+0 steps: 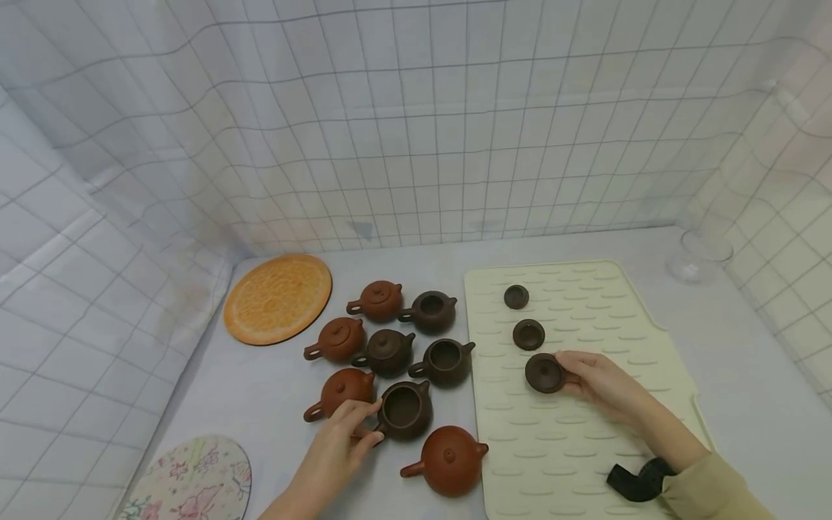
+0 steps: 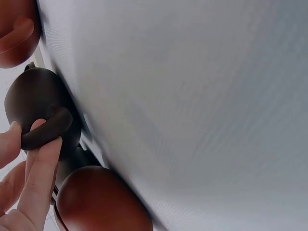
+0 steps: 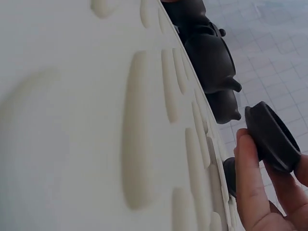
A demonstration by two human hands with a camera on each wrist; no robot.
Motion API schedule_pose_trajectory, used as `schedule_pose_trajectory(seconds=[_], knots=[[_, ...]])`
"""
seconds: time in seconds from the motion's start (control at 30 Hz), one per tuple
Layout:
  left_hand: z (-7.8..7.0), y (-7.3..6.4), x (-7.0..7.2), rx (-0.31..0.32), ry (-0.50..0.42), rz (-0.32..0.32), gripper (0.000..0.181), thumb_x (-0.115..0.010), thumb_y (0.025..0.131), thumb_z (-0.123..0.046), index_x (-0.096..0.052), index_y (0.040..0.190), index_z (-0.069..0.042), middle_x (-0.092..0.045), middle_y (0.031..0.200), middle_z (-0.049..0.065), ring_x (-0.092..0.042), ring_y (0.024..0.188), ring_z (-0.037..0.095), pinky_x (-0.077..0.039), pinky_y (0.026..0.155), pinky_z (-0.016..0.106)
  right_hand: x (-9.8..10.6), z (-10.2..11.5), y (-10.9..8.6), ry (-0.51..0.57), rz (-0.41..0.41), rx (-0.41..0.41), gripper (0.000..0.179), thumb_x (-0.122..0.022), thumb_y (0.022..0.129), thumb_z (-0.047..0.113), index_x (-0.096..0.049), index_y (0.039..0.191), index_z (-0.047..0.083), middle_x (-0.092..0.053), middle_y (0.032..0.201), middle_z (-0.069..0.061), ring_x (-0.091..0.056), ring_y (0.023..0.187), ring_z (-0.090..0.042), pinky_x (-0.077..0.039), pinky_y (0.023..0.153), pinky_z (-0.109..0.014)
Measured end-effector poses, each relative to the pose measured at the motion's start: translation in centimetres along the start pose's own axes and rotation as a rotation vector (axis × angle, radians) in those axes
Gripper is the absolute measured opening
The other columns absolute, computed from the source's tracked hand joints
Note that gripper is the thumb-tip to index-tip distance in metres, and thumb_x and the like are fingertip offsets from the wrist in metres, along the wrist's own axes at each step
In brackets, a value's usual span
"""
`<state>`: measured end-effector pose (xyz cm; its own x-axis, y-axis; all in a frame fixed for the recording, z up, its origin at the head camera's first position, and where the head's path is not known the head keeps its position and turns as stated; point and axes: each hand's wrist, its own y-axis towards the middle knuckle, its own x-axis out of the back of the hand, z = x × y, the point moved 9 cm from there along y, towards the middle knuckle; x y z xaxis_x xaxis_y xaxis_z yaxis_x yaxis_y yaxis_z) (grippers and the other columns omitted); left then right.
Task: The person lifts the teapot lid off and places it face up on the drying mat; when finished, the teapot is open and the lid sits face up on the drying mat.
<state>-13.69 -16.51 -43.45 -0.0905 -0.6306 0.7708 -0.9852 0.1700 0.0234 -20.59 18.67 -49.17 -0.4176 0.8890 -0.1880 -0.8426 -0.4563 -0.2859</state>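
My left hand point(image 1: 341, 442) pinches the handle of a dark brown teapot point(image 1: 416, 426) that has no lid on it; in the left wrist view thumb and fingers close round the loop handle point(image 2: 48, 131). Over the cream mat, my right hand point(image 1: 601, 383) holds a dark round teapot lid point(image 1: 544, 373) by its edge. The right wrist view shows that lid point(image 3: 272, 137) tilted between the fingers, above the mat. Two more dark lids, a middle one point(image 1: 529, 334) and a far one point(image 1: 516, 297), lie on the mat point(image 1: 585, 433) beyond it.
Two lidless dark teapots, one near point(image 1: 460, 372) and one far point(image 1: 442, 323), stand left of the mat. A lidded dark teapot point(image 1: 388, 354) and several reddish teapots point(image 1: 451, 462) stand around. Also there: an orange round pad point(image 1: 279, 300), a floral pad point(image 1: 188, 480), a clear glass point(image 1: 692, 263).
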Motion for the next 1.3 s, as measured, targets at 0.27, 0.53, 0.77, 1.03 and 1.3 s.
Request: schedule_pose_trajectory(seconds=[0.27, 0.53, 0.77, 1.03, 1.3], knots=[[0.0, -0.1, 0.0, -0.012, -0.021, -0.007, 0.042, -0.077, 0.081, -0.001, -0.068, 0.122, -0.004, -0.062, 0.107, 0.001, -0.063, 0.075, 0.000, -0.055, 0.071, 0.018, 0.6, 0.1, -0.4, -0.497, -0.183, -0.040, 0.048, -0.055, 0.101, 0.036, -0.061, 0.132, 0.000, -0.056, 0.138, -0.025, -0.071, 0.101, -0.015, -0.057, 0.080, -0.025], [0.1, 0.0, 0.0, 0.013, -0.014, -0.008, 0.043, -0.077, 0.081, -0.001, -0.067, 0.123, -0.005, -0.062, 0.109, 0.000, -0.062, 0.076, -0.001, -0.055, 0.071, 0.017, 0.1, 1.9, -0.9, -0.821, -0.321, 0.027, 0.038, -0.058, 0.099, 0.038, -0.073, 0.118, 0.008, -0.069, 0.121, -0.018, -0.069, 0.083, -0.014, -0.054, 0.069, -0.028], [-0.1, -0.1, -0.1, -0.011, 0.014, 0.015, 0.043, -0.076, 0.083, -0.004, -0.065, 0.124, -0.009, -0.061, 0.113, 0.001, -0.061, 0.078, 0.000, -0.054, 0.070, 0.018, 0.1, 2.4, -1.4, -0.853, -0.345, 0.046, 0.037, -0.056, 0.101, 0.035, -0.072, 0.117, 0.007, -0.069, 0.119, -0.019, -0.073, 0.085, -0.018, -0.054, 0.066, -0.026], [-1.6, -0.9, 0.7, -0.128, 0.158, -0.070, 0.044, -0.080, 0.082, -0.016, -0.067, 0.124, -0.013, -0.060, 0.119, -0.002, -0.063, 0.105, 0.012, -0.056, 0.086, 0.031, -0.6, 3.9, -1.7, -0.895, -0.367, 0.153, 0.032, -0.057, 0.101, 0.031, -0.071, 0.120, 0.009, -0.070, 0.121, -0.014, -0.072, 0.098, -0.029, -0.058, 0.078, -0.037], [-5.1, -2.2, -0.7, -0.337, 0.092, 0.047, 0.037, -0.077, 0.085, -0.016, -0.069, 0.121, -0.018, -0.061, 0.118, -0.010, -0.062, 0.106, 0.011, -0.057, 0.088, 0.030, -4.8, 6.9, -2.0, -0.924, -0.312, 0.370, 0.022, -0.063, 0.098, 0.020, -0.072, 0.117, 0.015, -0.072, 0.116, -0.002, -0.068, 0.105, -0.022, -0.057, 0.086, -0.039]])
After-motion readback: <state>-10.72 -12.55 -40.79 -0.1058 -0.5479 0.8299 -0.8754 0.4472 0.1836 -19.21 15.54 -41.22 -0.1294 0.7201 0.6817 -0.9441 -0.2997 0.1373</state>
